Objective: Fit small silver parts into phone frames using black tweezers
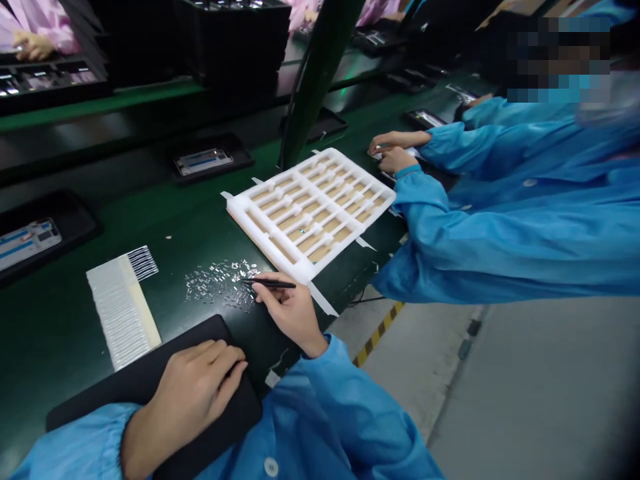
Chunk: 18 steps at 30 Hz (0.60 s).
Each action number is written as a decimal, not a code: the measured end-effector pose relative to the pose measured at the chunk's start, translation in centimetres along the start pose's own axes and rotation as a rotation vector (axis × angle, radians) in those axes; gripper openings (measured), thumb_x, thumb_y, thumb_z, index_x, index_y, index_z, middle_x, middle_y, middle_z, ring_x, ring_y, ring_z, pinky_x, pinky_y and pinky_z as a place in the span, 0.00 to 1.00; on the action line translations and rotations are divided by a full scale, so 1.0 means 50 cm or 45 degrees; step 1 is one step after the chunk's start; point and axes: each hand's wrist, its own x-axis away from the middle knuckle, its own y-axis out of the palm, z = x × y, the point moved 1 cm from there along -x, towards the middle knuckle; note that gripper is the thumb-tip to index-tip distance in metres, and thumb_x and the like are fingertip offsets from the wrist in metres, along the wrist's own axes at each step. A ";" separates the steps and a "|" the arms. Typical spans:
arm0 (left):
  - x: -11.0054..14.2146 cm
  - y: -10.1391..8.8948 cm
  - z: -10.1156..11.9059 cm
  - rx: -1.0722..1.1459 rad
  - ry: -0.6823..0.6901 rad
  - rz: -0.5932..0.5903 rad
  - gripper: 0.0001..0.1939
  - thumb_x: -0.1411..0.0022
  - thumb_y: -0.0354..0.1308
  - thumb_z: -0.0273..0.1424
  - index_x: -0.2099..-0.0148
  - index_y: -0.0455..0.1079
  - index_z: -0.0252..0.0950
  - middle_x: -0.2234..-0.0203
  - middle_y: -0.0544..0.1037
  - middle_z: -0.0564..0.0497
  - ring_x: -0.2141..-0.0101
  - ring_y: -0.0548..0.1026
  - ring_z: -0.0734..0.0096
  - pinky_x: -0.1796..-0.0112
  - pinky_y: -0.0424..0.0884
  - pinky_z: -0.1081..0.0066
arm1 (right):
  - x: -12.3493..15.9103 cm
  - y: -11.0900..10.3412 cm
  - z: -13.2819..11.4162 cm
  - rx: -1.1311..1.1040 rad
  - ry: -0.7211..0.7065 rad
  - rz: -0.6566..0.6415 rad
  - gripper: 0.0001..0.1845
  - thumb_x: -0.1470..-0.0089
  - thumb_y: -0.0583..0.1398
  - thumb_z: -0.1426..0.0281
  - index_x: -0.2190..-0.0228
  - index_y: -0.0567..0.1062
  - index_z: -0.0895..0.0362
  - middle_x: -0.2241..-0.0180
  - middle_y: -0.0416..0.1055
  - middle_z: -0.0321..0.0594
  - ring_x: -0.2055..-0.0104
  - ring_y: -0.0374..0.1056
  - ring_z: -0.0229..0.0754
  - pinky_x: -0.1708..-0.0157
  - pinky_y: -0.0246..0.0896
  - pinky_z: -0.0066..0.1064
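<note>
- Right hand (287,313): narrow pinch, holding black tweezers (270,284) like a pen, tips pointing left at the edge of the pile.
- Left hand (197,393): fingers relaxed and slightly spread, resting on a black pad (117,380), holding nothing.
- Small shiny metal pieces (220,285): loose, scattered on the green bench mat (60,313), just below and left of the tweezers. Exact shape too small to tell.
- White ruled strip sheet (123,308): lies flat on the mat, left of the pieces and above the pad, with fine dark lines at its far end.
- White foam tray (310,213): taped to the mat beyond the pieces, its slotted grid over tan backing.
- Co-worker's hands (397,150): to the right, in blue sleeves (500,213), both at a flat device beyond the tray; grip unclear.
- Phones in black holders (203,162): spaced along the bench, well apart from the hands.
</note>
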 end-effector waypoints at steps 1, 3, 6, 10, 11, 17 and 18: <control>0.002 0.002 -0.001 0.003 -0.001 0.001 0.08 0.22 0.52 0.30 0.54 0.72 0.39 0.68 0.80 0.54 0.70 0.79 0.68 0.68 0.70 0.67 | -0.004 -0.001 -0.001 0.006 0.010 -0.010 0.12 0.40 0.70 0.62 0.58 0.84 0.56 0.65 0.84 0.43 0.72 0.78 0.40 0.72 0.75 0.30; 0.004 0.005 -0.002 0.007 -0.003 -0.001 0.08 0.22 0.52 0.29 0.55 0.72 0.39 0.68 0.80 0.54 0.70 0.78 0.67 0.68 0.69 0.67 | -0.008 -0.001 -0.003 0.020 0.028 -0.023 0.12 0.40 0.70 0.62 0.58 0.84 0.56 0.64 0.84 0.42 0.74 0.77 0.39 0.73 0.74 0.30; 0.007 0.009 -0.003 0.005 -0.011 -0.015 0.08 0.22 0.52 0.29 0.55 0.72 0.39 0.69 0.79 0.53 0.70 0.78 0.66 0.68 0.69 0.65 | -0.009 -0.001 -0.003 0.034 0.034 -0.029 0.12 0.40 0.70 0.63 0.57 0.84 0.55 0.64 0.83 0.42 0.75 0.74 0.38 0.73 0.73 0.30; 0.008 0.009 -0.002 0.007 -0.011 -0.014 0.09 0.22 0.51 0.29 0.55 0.72 0.39 0.69 0.79 0.53 0.70 0.79 0.66 0.68 0.69 0.65 | -0.009 0.001 0.001 0.035 0.035 -0.039 0.11 0.40 0.69 0.63 0.57 0.85 0.56 0.62 0.83 0.43 0.75 0.73 0.37 0.73 0.72 0.30; 0.007 0.008 -0.002 0.008 -0.010 -0.012 0.09 0.22 0.51 0.29 0.55 0.72 0.39 0.69 0.79 0.53 0.70 0.78 0.66 0.69 0.69 0.65 | -0.010 0.001 0.002 0.033 0.037 -0.042 0.11 0.40 0.69 0.63 0.57 0.85 0.56 0.62 0.83 0.43 0.76 0.73 0.36 0.74 0.71 0.30; 0.008 0.009 -0.004 -0.003 -0.008 -0.020 0.09 0.22 0.51 0.29 0.54 0.73 0.39 0.68 0.80 0.52 0.69 0.79 0.67 0.67 0.72 0.66 | -0.011 0.001 0.003 -0.002 0.006 -0.055 0.11 0.39 0.69 0.64 0.58 0.85 0.56 0.64 0.83 0.41 0.77 0.70 0.35 0.75 0.69 0.29; 0.008 0.009 -0.005 -0.008 -0.009 -0.023 0.09 0.22 0.52 0.29 0.54 0.73 0.38 0.68 0.80 0.52 0.69 0.79 0.67 0.67 0.72 0.66 | -0.011 0.001 0.002 -0.005 0.003 -0.053 0.11 0.39 0.69 0.63 0.58 0.85 0.56 0.65 0.82 0.41 0.77 0.70 0.35 0.75 0.69 0.29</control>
